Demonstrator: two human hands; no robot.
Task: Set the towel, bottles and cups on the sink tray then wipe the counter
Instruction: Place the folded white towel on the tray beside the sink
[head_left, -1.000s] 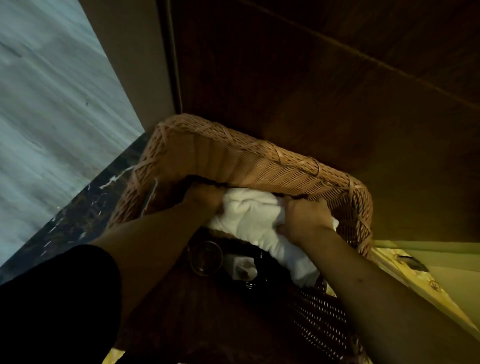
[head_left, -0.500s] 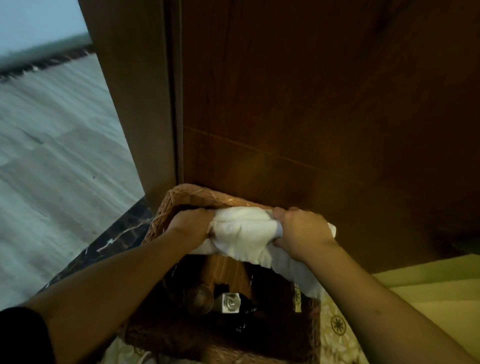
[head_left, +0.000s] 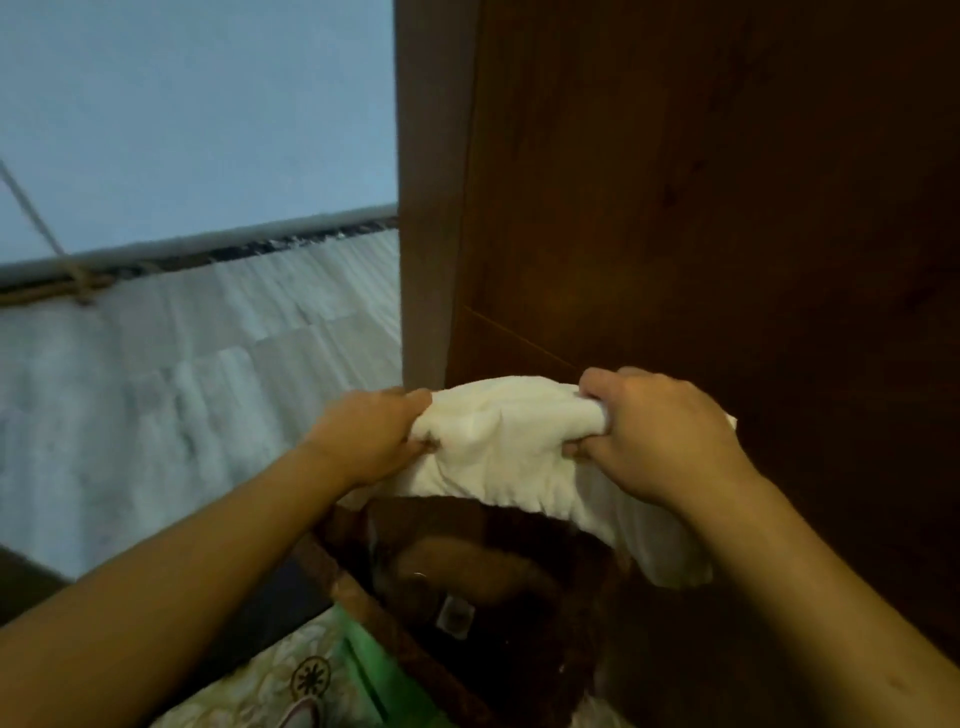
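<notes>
I could read no writing anywhere; the small pale-capped bottle (head_left: 453, 617) down in the brown woven wicker basket (head_left: 410, 644) showed a squarish top with a blurred mark I could not make out, and the floral-patterned cloth (head_left: 270, 691) left of the basket carried only a round wheel-like motif. Above the basket, both bare hands held the bunched white terry towel (head_left: 511, 441) lifted clear of its rim. The left hand (head_left: 371, 441) was closed as a fist on the towel's left end, knuckles up, thumb tucked under the fabric. The right hand (head_left: 657, 431) was clenched on the towel's right end in the same way, with a loose tail of cloth hanging below its wrist toward the basket's right side. Both forearms reached forward from the lower corners, roughly level with each other. Directly behind the towel stood the dark brown wooden panel (head_left: 701, 208), close to the knuckles, so there was little room forward. To the left of the basket, past the panel's edge, the pale grey tiled floor (head_left: 182, 405) lay open. The basket's interior was dim and its other contents too dark for me to tell.
</notes>
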